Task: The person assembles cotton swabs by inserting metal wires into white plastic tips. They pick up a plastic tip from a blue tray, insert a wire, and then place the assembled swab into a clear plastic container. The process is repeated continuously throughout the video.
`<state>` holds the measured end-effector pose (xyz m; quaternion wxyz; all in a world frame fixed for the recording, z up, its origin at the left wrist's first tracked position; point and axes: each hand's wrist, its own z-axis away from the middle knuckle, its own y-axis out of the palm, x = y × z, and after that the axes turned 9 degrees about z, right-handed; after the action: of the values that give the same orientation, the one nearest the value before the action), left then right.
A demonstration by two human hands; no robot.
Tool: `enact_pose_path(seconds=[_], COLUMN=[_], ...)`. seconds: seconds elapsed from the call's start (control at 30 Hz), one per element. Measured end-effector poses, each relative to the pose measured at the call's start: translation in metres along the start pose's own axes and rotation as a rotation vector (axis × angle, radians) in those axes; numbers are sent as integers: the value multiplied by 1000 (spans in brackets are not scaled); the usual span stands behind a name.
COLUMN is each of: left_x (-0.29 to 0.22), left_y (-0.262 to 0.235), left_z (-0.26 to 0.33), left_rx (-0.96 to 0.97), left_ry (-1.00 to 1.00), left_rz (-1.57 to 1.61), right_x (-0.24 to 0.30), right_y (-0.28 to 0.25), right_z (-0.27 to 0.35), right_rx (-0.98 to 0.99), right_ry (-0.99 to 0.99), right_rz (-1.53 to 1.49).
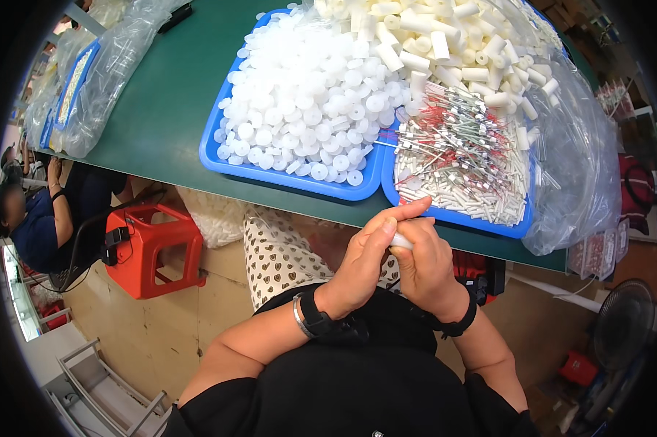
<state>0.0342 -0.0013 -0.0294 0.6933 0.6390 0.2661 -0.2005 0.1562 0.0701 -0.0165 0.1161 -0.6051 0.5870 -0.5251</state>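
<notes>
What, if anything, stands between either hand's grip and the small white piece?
Nothing visible does. The left hand and right hand meet around the white piece, whose end shows between them; the rest is hidden. The blue tray of wired parts lies beyond the hands, not between them and the piece.

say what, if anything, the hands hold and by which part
The left hand and right hand together hold a rounded white piece, mostly covered, so the gripped part cannot be told.
</notes>
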Motion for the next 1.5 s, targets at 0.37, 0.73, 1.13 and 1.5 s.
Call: enact_pose_path(seconds=[0.37,0.73,1.13,1.5], left_x=[-10,-9,-6,-9], left_y=[-6,-3,-2,-11], left_z=[0,4,13,22], left_rx=[-107,-88,-56,-88], left_ry=[-250,-251,-143,-143], left_rz=[361,485,433,170], right_x=[-11,3,17,33], right_y=[-4,18,4,21], right_z=[-11,3,-4,-9], right_rx=[-50,-45,36,24], right_ry=[-70,87,-40,218], right_rz=[169,58,234,-104])
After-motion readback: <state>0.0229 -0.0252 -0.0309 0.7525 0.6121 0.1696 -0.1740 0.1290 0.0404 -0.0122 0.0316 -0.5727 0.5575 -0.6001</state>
